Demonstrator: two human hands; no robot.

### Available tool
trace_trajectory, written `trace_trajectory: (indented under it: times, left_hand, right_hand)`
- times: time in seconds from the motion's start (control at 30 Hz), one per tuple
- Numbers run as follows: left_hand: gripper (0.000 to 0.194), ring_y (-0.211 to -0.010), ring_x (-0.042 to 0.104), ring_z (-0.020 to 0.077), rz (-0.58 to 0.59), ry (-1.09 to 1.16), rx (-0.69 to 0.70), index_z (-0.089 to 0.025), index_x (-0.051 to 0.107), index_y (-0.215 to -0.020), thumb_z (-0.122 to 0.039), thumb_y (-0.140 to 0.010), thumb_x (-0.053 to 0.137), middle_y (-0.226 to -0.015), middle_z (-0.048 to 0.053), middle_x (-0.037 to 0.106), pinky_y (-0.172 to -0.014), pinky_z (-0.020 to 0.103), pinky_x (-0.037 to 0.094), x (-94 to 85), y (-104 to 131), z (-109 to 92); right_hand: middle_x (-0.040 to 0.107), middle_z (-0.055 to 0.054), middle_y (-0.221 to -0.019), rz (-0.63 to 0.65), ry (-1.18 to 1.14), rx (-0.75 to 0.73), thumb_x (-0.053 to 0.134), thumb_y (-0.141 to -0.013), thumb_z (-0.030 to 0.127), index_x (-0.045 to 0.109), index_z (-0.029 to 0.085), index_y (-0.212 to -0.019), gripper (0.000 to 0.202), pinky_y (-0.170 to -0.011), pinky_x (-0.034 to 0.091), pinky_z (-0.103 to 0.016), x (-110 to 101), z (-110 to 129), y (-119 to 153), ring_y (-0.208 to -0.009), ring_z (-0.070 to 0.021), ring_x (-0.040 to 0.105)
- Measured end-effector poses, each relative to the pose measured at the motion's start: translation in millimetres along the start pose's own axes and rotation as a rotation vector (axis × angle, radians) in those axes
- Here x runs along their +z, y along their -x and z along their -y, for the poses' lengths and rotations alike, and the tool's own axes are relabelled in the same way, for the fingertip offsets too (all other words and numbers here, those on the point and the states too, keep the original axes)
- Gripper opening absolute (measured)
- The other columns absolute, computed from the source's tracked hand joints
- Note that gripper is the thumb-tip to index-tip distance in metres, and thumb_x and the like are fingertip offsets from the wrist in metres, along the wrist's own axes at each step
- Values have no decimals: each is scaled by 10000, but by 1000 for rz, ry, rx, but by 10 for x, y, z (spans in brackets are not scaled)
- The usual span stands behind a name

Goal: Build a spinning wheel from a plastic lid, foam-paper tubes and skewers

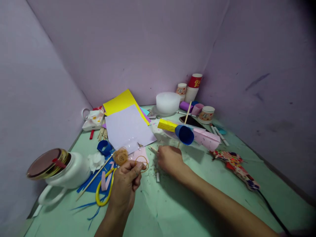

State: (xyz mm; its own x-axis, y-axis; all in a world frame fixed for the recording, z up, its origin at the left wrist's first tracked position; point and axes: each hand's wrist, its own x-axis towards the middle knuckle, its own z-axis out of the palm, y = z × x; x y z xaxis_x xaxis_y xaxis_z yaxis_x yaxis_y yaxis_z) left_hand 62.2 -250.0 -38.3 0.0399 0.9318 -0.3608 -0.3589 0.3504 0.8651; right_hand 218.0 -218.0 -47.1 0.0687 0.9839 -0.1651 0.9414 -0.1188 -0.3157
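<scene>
Between thumb and fingers, my left hand [129, 177] pinches a thin tan rubber band [145, 161], which loops out to the right. A bundle of rubber bands [120, 156] lies just behind that hand. My right hand [170, 158] is closed, and a short piece of wooden stick [153, 150] pokes out at its fingertips. Behind the right hand is a paper construction with a blue tube [185, 134], a yellow folded strip [167, 124], a pink tube [206, 138] and an upright wooden stick [188, 112]. The stick's lower end reaches down beside my right hand.
Left: white mug [76, 171] with a lid leaning on it, yellow-handled scissors [98, 194], blue paper scraps. Back: paper sheets [128, 126], white bowl [168, 103], paper cups [206, 114], dark phone [194, 122]. Right: patterned glue gun [237, 168] with a black cord.
</scene>
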Motion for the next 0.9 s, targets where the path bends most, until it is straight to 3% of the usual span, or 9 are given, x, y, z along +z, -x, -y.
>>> trace_trajectory:
  times: [0.13,0.23,0.3,0.4,0.5,0.6,0.77,0.9]
  left_hand:
    - [285,-326,296,-22,2,-99,61,-105,621,-604,-336,-524,767,-550,-13,594,-326,130,142,-12,-41,34]
    - [273,-309,297,-13,4,-150,106,-110,606,-603,-327,-530,754,-505,-32,564,-315,133,134,45,-83,36]
    - [271,-298,301,0,34,-162,113,-111,593,-588,-319,-527,755,-447,-49,517,-306,136,138,122,-102,35]
    - [299,-283,312,17,89,-187,108,-113,584,-581,-351,-518,753,-434,-40,518,-287,147,146,252,-112,42]
    - [321,-299,357,27,129,-200,122,-113,593,-593,-378,-503,752,-511,1,590,-293,156,187,341,-120,54]
    - [326,-314,370,37,158,-208,136,-110,620,-611,-401,-529,740,-441,-16,538,-318,159,212,385,-148,53]
    - [341,-357,366,35,153,-196,144,-113,656,-657,-442,-598,721,-398,-30,490,-371,152,239,405,-204,100]
    - [400,-357,342,36,101,-201,121,-108,682,-708,-495,-612,711,-388,-29,476,-370,155,205,365,-193,195]
  right_hand:
    - [668,-87,-819,83,-186,-99,450,-832,269,569,166,-774,168,-611,418,-282,-185,-179,230,-757,-200,617]
    - [629,-21,-687,385,-801,-142,426,-848,384,462,180,-756,227,-520,434,-229,-242,-286,412,-561,-117,578]
    - [553,34,-577,556,-1206,-129,532,-774,465,441,182,-772,297,-394,357,-184,-225,-324,481,-389,-63,441]
    - [441,92,-496,612,-1459,-118,635,-695,483,489,171,-845,376,-316,144,-145,-160,-342,498,-320,-11,210]
    - [411,92,-482,608,-1514,-59,603,-738,468,535,146,-901,368,-315,98,-154,-105,-351,465,-321,-13,196]
    - [418,83,-496,579,-1513,-22,636,-712,451,575,124,-885,375,-308,155,-149,-66,-378,430,-332,-14,260]
    - [499,34,-561,492,-1493,-136,687,-656,476,602,106,-741,389,-336,306,-140,109,-427,380,-389,-21,386]
    - [524,21,-585,519,-1505,-167,688,-671,474,623,102,-757,388,-362,369,-155,245,-430,373,-404,-32,427]
